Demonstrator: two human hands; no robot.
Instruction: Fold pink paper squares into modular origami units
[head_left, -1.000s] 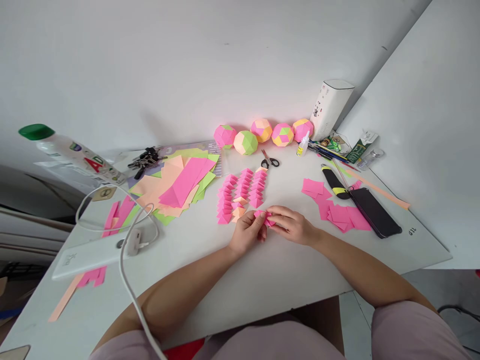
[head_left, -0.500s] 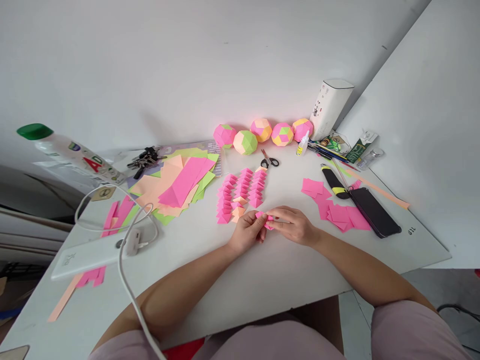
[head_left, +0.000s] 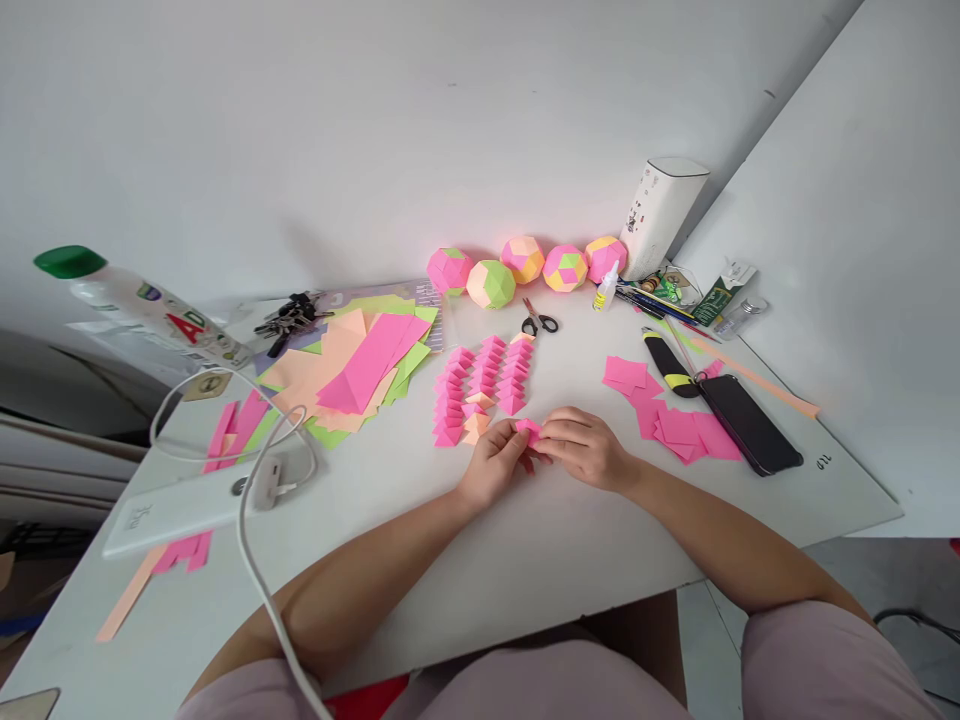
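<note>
A small pink folded paper piece (head_left: 528, 430) is pinched between my two hands, above the near middle of the table. My left hand (head_left: 492, 466) grips its left side with thumb and fingers. On the other side, the fingertips of my right hand (head_left: 587, 450) close on its right edge. Just beyond them stand rows of pink folded paper units (head_left: 484, 378), with a few peach ones among them. Pink paper squares (head_left: 679, 430) lie loosely spread to the right of my right hand.
Several paper balls (head_left: 490, 285) line the wall, with scissors (head_left: 539, 318) and a glue bottle (head_left: 604, 288) before them. Coloured sheets (head_left: 367, 365), a power bank (head_left: 176, 510) and a white cable (head_left: 251, 560) lie left. A black phone (head_left: 750, 425) and utility knife (head_left: 667, 362) lie right.
The pink paper piece has been turned between my fingers, so a peaked face now shows upward. My hands have shifted only slightly.
</note>
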